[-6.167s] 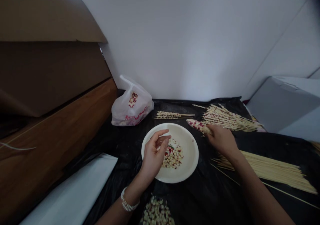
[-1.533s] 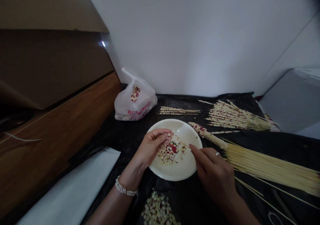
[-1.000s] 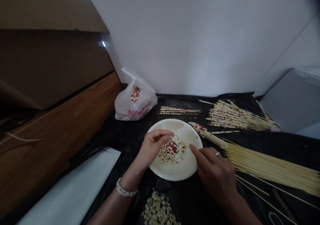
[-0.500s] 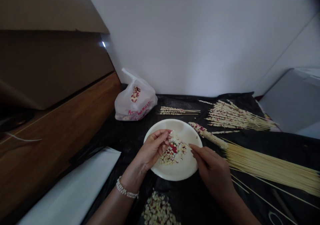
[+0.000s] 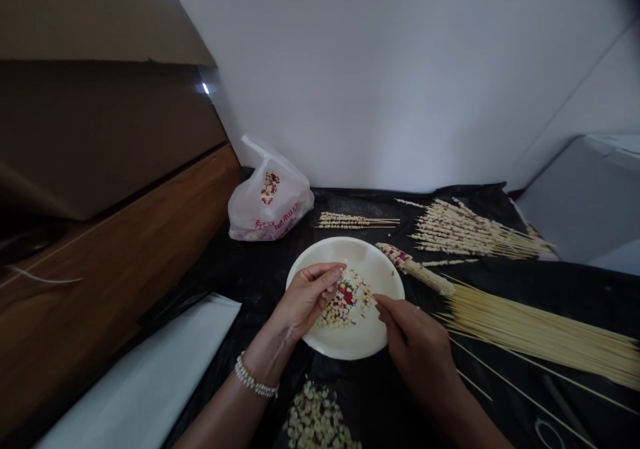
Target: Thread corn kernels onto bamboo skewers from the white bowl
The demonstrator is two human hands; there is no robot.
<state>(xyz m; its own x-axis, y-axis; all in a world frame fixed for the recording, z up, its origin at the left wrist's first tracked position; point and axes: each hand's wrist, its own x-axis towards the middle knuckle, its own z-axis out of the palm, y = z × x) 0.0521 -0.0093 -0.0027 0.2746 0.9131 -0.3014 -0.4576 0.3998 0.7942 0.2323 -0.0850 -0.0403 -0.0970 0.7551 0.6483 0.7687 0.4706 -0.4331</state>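
Note:
My left hand [image 5: 315,292] is over the left side of a white bowl [image 5: 323,252], thumb and forefinger pinched on a tiny pale piece that looks like a corn kernel. Loose cream and dark-red corn kernels [image 5: 345,312] lie in the bowl around a red printed mark. At the bowl's right rim my right hand [image 5: 417,332] is closed in a pinch on a thin bamboo skewer [image 5: 373,295]; only its tip shows clearly, pointing toward my left hand. A partly stripped corn cob [image 5: 423,274] lies just right of the bowl.
Bare skewers [image 5: 540,326] spread out at the right. Kernel-threaded skewers [image 5: 457,229] lie behind them, with a smaller group [image 5: 345,220] behind the bowl. A plastic bag [image 5: 270,202] stands at back left. Loose kernels [image 5: 320,419] are in front, on black sheeting [image 5: 260,272].
My right hand has shifted slightly left and down, closer to the kernels in the bowl. My left hand stays almost in place, still pinched.

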